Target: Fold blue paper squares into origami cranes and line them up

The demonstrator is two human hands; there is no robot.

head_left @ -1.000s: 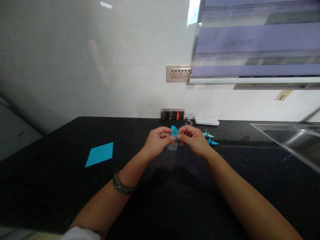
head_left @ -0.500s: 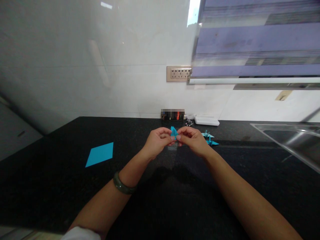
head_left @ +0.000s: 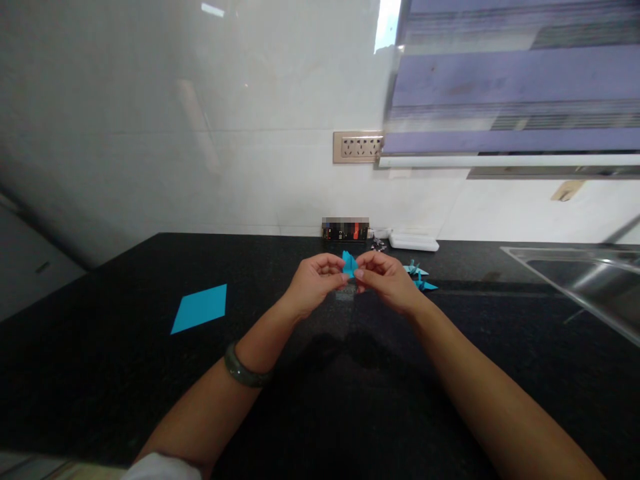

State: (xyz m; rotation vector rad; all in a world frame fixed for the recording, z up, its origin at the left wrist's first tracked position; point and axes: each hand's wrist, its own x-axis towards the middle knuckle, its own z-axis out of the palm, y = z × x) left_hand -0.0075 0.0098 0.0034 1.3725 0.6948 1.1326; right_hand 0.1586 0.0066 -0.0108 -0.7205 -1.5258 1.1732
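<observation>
A small piece of folded blue paper (head_left: pixel 349 265) is held up between both hands over the dark counter. My left hand (head_left: pixel 319 281) pinches its left side between thumb and fingers. On its right edge, my right hand (head_left: pixel 384 277) has a similar pinch. The paper comes to points at its top, with a crease down the middle. Just beyond my right hand lie folded paper cranes, a blue one (head_left: pixel 425 285) and a paler one (head_left: pixel 415 269), both partly hidden by that hand. A flat blue paper sheet (head_left: pixel 203 308) rests on the counter to the left.
Against the wall stand a black box (head_left: pixel 345 232) and a white oblong object (head_left: pixel 414 242), with a small patterned item (head_left: pixel 379 245) near them. A steel sink (head_left: pixel 595 283) is set into the counter (head_left: pixel 320 413) at the right. A wall socket (head_left: pixel 358 147) is above.
The folded paper has turned slightly between my fingers and shows more of a flat face. Both hands keep nearly the same place; the cranes and the sheet have not moved.
</observation>
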